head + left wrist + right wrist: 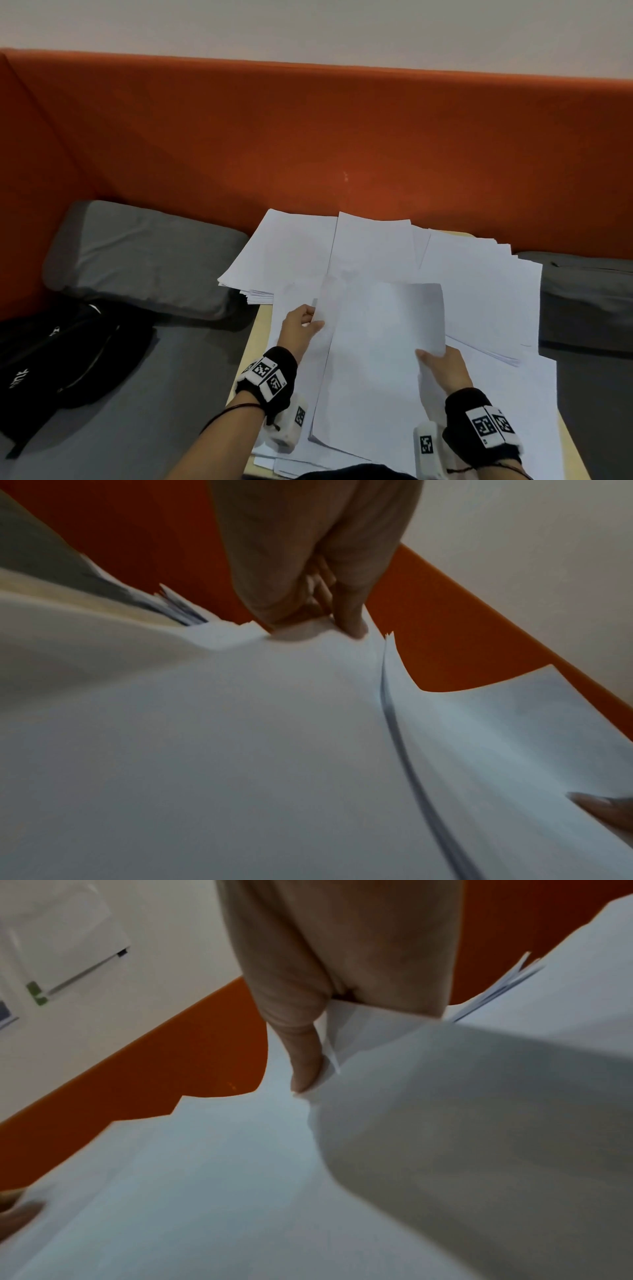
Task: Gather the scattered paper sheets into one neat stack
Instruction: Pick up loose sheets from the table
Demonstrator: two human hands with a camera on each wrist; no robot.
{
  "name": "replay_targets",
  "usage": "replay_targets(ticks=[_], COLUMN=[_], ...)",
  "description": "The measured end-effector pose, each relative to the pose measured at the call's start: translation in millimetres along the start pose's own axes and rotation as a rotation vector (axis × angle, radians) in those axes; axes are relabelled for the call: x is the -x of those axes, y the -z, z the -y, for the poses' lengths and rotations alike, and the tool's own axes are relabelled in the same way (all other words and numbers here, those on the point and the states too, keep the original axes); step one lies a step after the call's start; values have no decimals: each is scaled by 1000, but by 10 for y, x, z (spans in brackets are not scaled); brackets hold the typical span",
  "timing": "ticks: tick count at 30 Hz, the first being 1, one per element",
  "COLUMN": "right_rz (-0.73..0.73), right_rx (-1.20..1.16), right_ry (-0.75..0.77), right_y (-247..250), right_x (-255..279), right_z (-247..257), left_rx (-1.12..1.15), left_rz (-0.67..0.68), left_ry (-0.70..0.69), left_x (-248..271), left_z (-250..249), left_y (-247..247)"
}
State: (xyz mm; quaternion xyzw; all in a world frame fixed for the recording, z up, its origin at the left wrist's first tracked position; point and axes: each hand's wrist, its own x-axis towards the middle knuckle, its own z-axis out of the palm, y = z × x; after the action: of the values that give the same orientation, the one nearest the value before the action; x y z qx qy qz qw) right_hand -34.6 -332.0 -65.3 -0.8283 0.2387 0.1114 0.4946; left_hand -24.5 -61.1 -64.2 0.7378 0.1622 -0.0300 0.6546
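Note:
Many white paper sheets lie fanned and overlapping across a small light wooden table. On top sits a thicker bundle of sheets, a little askew. My left hand pinches the bundle's left edge near its far corner, thumb on top. My right hand holds the bundle's right edge, thumb pressed on top and fingers hidden under the paper. Loose sheets spread out to the right and behind.
An orange padded backrest runs behind the table. A grey cushion lies to the left with a black bag in front of it. Another grey cushion sits at the right. Sheets overhang the table's edges.

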Motion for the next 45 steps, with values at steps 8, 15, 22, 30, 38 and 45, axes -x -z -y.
replay_targets(ticks=[8,15,22,30,38,45], right_rz=[-26,17,57,61,65,69], right_rx=[-34,20,56,46,16,-321], right_ry=[-25,1,7,-7,-22,-54], right_y=[28,-46,-130,-125,-106,-16], right_x=[-22,1,38,52,102,202], right_z=[-29,15,74,85,111,109], left_rx=[-505,-694,-585,-504,-218,170], left_rz=[-152,-139,-92,-82,-4,23], left_ry=[71,186,59,112,-62,-259], left_x=[-102,-91,-77,-167,-34,151], left_z=[-1,5,20,138,26,-274], left_y=[106,127,121,215,227,211])
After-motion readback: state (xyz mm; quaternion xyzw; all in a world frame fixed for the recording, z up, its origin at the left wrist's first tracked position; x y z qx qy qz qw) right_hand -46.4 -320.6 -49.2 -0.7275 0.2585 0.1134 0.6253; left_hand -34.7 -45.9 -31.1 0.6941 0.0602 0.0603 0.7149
